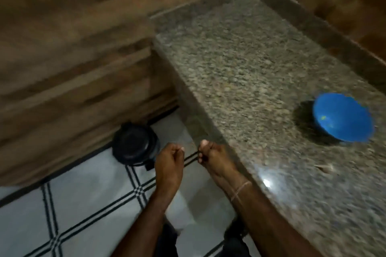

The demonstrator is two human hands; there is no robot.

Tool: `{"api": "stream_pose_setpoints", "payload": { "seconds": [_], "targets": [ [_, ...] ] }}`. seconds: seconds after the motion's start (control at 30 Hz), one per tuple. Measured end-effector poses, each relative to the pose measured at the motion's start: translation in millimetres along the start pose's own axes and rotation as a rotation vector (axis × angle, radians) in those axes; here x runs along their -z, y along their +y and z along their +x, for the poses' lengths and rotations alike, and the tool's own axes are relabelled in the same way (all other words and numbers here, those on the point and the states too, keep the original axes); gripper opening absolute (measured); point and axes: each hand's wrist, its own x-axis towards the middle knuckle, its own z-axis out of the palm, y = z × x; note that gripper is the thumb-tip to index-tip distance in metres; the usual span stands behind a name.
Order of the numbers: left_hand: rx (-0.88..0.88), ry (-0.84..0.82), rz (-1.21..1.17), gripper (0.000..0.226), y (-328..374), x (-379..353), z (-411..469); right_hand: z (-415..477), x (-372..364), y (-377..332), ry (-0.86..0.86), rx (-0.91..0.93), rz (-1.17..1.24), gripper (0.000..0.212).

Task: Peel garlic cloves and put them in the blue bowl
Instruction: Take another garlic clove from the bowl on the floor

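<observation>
- head view looks down, blurry w/ motion, at a speckled grey-brown granite table [240, 64] on the right & a white tiled floor w/ black double lines [83, 204] on the left.
- round blue plastic bowl [343, 119] sits on the table, far right, tilted look from the wide lens; a small pale-green speck shows inside, too blurred to tell what it is.
- left hand [170, 162] is held over the floor, just off the table's front edge; fingers curled in, thumb & forefinger tips pressed together in a pinch. what they pinch is too small/blurred to tell.
- right hand [211, 156] is just beside it at the table edge, near but apart from the left; fingers bunched tight in a loose fist, contents can't be made out.
- thin thread band [240, 190] wraps the right wrist.
- both hands well apart from the bowl.
- black round lidded bin [134, 145] stands on the floor beside the left hand, against a brown wood-look wall [73, 48].
</observation>
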Motion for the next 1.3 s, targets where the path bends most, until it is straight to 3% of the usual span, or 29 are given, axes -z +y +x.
{"api": "stream_pose_setpoints", "payload": {
  "seconds": [0.1,0.23,0.6,0.77,0.9,1.07,1.13,1.2,1.3],
  "targets": [
    [0.039,0.075,-0.012,0.030,-45,71,27,15,-80,18,-0.024,-0.016,-0.047,0.034],
    [0.107,0.126,-0.017,0.012,-80,142,58,22,-151,35,-0.042,-0.066,-0.088,0.031],
    [0.347,0.200,-0.035,0.018,-167,206,152,133,-277,86,-0.145,-0.200,-0.418,0.037],
    [0.643,0.134,-0.052,0.024,-250,175,220,225,-301,151,-0.161,-0.380,-0.527,0.033],
    [0.957,0.062,-0.161,0.022,-324,126,265,304,-298,213,-0.044,-0.543,-0.508,0.037],
    [1.087,0.061,-0.261,0.011,-397,71,329,400,-305,269,0.076,-0.594,-0.378,0.029],
    [1.082,0.078,-0.495,0.008,-420,52,350,429,-309,279,0.115,-0.596,-0.300,0.024],
    [1.086,0.107,-0.691,0.036,-441,33,364,449,-313,285,0.107,-0.619,-0.244,0.026],
    [1.081,0.144,-0.729,0.065,-438,13,369,446,-322,289,0.151,-0.666,-0.151,0.016]
  ]
}}
